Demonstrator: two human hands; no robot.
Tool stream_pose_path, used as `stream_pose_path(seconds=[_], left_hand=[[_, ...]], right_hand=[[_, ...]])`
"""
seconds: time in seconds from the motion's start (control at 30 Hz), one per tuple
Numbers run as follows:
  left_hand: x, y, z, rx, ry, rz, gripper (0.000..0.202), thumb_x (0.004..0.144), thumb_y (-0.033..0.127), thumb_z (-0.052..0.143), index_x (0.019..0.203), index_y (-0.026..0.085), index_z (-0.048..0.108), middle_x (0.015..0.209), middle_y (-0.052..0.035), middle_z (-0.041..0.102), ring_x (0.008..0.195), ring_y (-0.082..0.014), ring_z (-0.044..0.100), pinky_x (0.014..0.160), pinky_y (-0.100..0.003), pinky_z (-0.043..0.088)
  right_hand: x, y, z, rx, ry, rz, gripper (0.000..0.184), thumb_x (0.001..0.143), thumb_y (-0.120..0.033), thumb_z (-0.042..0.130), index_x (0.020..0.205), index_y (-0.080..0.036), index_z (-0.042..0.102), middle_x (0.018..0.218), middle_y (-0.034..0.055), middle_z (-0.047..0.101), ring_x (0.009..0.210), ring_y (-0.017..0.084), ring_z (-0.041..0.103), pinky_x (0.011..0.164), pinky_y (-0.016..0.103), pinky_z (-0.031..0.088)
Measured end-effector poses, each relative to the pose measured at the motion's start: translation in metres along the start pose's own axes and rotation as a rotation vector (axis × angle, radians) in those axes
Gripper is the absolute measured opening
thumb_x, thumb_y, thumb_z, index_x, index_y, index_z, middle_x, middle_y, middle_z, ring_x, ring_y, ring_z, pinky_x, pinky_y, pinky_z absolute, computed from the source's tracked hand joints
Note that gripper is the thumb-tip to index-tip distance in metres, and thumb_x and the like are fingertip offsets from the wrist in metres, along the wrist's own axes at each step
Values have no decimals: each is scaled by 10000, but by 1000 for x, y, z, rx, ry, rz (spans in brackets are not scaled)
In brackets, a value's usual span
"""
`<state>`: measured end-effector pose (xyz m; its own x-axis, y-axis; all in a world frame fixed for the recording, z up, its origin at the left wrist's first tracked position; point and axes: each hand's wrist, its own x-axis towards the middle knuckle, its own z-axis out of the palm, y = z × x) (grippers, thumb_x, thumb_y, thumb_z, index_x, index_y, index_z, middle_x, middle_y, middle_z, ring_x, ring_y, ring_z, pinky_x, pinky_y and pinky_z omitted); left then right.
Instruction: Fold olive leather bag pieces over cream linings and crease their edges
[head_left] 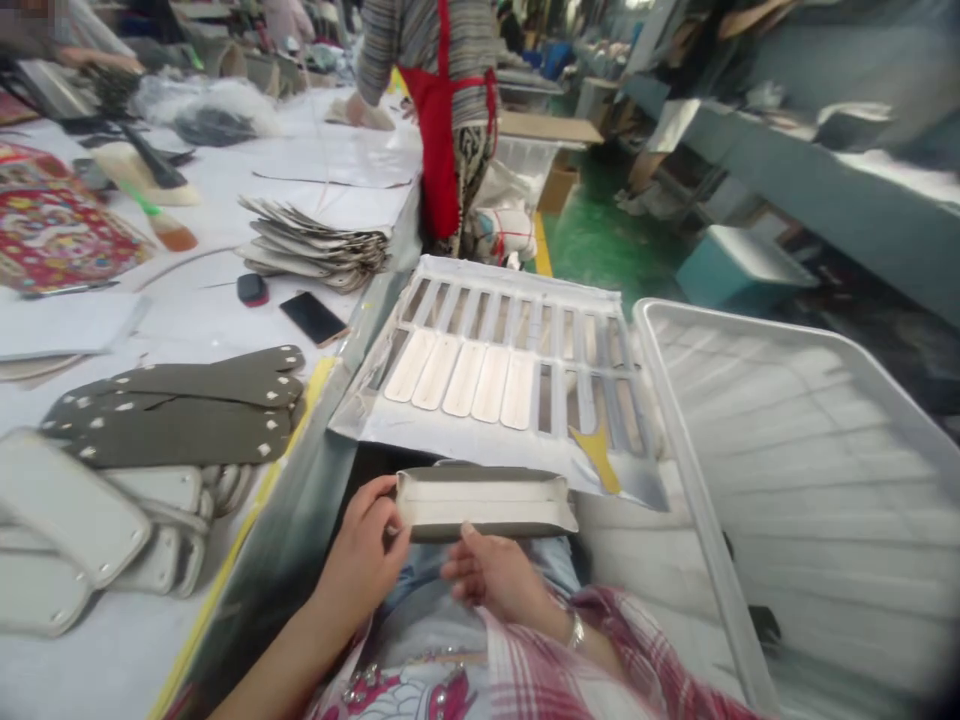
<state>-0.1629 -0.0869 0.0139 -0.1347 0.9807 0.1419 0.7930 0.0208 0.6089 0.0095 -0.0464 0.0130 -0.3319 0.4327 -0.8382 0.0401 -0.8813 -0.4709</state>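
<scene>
Worktable [187,320], green floor [607,240], left hand [360,555], right hand [495,578] on strip [486,505]

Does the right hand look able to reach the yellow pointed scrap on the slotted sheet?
Probably yes. The right hand is close to the yellow pointed scrap, with only the end of the folded olive strip between them, though it would likely have to leave that strip first.

Left hand [362,550] curls into a firm pinch at lower center of the frame, while the right hand [495,578] sits just beside it — fingers loosely extended, thumb raised.
</scene>
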Motion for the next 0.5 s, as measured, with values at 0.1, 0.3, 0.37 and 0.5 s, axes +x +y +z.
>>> stream_pose_path(seconds=[0.1, 0.3, 0.37, 0.5], left_hand=[[2, 4, 0, 117, 14, 77, 156, 782, 196, 497, 937, 199, 487, 1224, -110, 456, 1148, -258, 450, 974, -450, 389], [28, 42, 32, 306, -187, 434, 611, 830, 393, 508, 1355, 186, 276, 1332, -108, 450, 1229, -239, 410, 1054, -431, 299], [42, 58, 55, 332, -324, 522, 658, 808, 462, 524, 1355, 168, 304, 1344, -121, 445, 1232, -252, 415, 1037, -432, 320], [65, 82, 88, 393, -554, 546, 698, 778, 484, 555, 1334, 110, 362, 1372, -170, 392, 1247, -291, 395, 1022, -450, 332]], right_hand=[[-14, 3, -44, 113, 10, -14, 373, 847, -442, 486, 678, -116, 545, 550, 24, 616, 374, 72, 510, 356, 164, 318], [-38, -8, -165, -218, -2, -163, 382, 824, -484, 484, 702, -130, 559, 618, 61, 641, 436, 103, 548, 411, 190, 377], [-27, -25, -206, -541, 355, -293, 385, 875, -458, 376, 810, -137, 577, 748, 80, 663, 539, 125, 600, 473, 214, 425], [24, -70, -267, -756, 731, -389, 278, 800, -285, 545, 1034, -135, 559, 1149, 137, 556, 1039, 207, 543, 805, 263, 428]])
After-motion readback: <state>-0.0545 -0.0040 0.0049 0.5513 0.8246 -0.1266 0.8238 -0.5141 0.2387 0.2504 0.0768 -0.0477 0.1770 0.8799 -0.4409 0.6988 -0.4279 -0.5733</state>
